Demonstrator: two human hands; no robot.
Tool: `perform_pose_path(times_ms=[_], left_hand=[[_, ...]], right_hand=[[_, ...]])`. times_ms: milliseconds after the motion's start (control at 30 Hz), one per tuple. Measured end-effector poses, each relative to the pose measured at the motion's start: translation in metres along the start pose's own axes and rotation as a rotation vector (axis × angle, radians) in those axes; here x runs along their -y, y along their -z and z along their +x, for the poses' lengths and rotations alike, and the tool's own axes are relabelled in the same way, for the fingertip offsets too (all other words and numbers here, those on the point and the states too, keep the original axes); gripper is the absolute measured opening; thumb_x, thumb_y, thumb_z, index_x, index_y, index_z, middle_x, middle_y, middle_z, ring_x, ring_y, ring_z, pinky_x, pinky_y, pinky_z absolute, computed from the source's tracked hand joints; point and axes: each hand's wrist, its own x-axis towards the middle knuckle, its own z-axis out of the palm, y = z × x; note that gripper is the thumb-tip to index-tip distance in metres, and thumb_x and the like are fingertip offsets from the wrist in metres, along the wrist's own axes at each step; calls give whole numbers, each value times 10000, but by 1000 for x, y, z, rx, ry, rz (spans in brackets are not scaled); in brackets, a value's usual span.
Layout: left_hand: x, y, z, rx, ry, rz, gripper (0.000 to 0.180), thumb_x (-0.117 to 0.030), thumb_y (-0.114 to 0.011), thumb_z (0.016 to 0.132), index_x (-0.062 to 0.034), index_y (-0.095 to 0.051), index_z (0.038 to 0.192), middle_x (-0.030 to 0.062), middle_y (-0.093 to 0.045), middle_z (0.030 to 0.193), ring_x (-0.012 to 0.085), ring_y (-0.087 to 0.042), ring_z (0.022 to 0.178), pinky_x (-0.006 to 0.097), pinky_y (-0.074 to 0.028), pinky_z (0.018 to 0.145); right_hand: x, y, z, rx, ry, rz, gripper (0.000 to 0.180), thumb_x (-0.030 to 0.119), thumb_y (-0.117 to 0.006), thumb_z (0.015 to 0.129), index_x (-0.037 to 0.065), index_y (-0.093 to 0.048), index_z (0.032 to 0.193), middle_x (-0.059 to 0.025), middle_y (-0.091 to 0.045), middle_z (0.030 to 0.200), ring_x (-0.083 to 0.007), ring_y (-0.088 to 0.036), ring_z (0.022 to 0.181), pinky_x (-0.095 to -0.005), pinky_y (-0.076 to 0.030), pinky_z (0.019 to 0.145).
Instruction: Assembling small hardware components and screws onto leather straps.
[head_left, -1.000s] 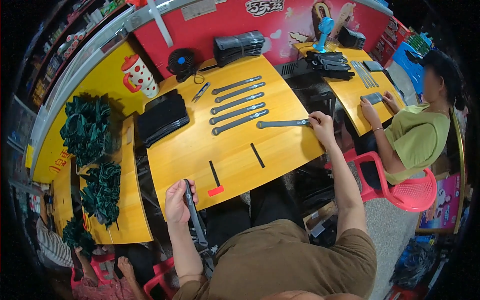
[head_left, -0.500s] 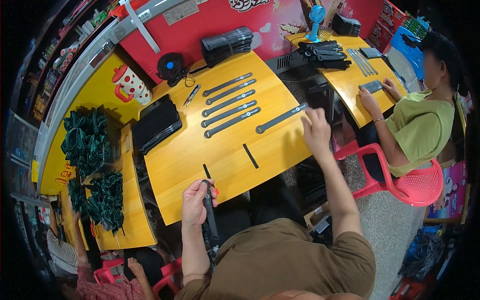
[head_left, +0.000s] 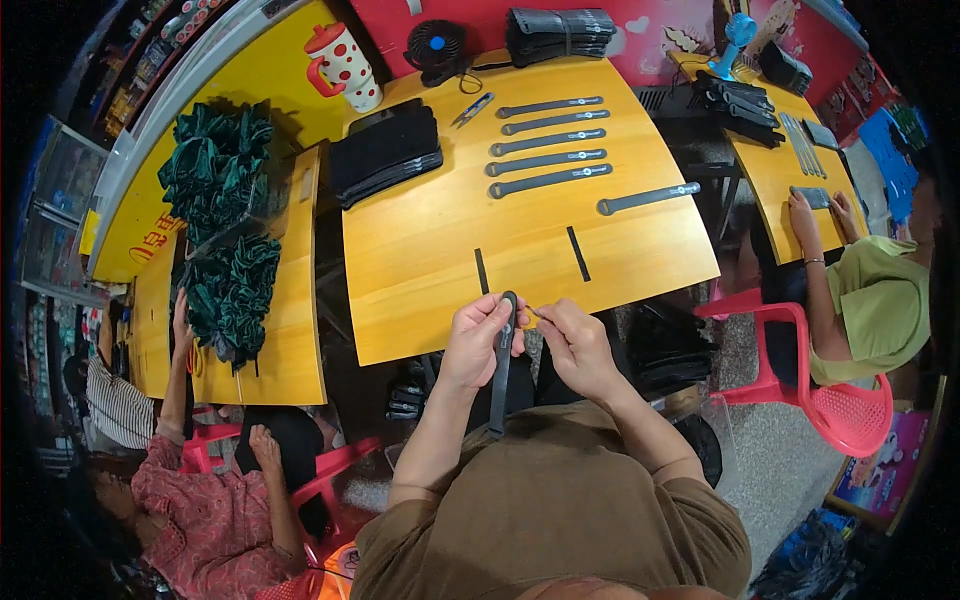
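Since the earlier frame, right hand [head_left: 578, 345] has left the table [head_left: 430, 250] and joined left hand [head_left: 478, 340]; both pinch the black strap [head_left: 501, 360] at the table's 6 o'clock edge

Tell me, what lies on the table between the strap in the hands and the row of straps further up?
In the head view, two short black strips lie on the table between the held strap and the row; otherwise bare wood.
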Motion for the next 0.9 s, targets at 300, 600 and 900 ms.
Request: perform_pose_path(times_ms=[300, 600, 900], left_hand=[[2, 3, -4, -8, -6, 28, 214, -166, -534, 991, 25, -618, 1040, 77, -653, 839, 116, -608, 577, 215, -502, 550], [6, -2, 2, -35, 13, 23, 220, -168, -544, 986, 36, -622, 1015, 78, -651, 830, 120, -602, 571, 221, -495, 547], [7, -3, 3, -30, 8, 14, 214, -169, -550, 982, 33, -622, 996, 80, -657, 822, 131, -611, 578, 232, -504, 553]], right_hand=[[6, -13, -2, -16, 3, -27, 103, -17, -581, 867, -24, -605, 967, -200, -589, 812, -389, -617, 728, -420, -493, 604], [1, -10, -1, -54, 8, -28, 94, -11, -559, 877, -22, -612, 954, -198, -605, 821, -388, -629, 735, -425, -513, 613], [-3, -12, -3, -59, -4, -40, 75, -15, -557, 868, -19, -605, 926, -199, -588, 800, -390, -619, 712, -436, -501, 594]])
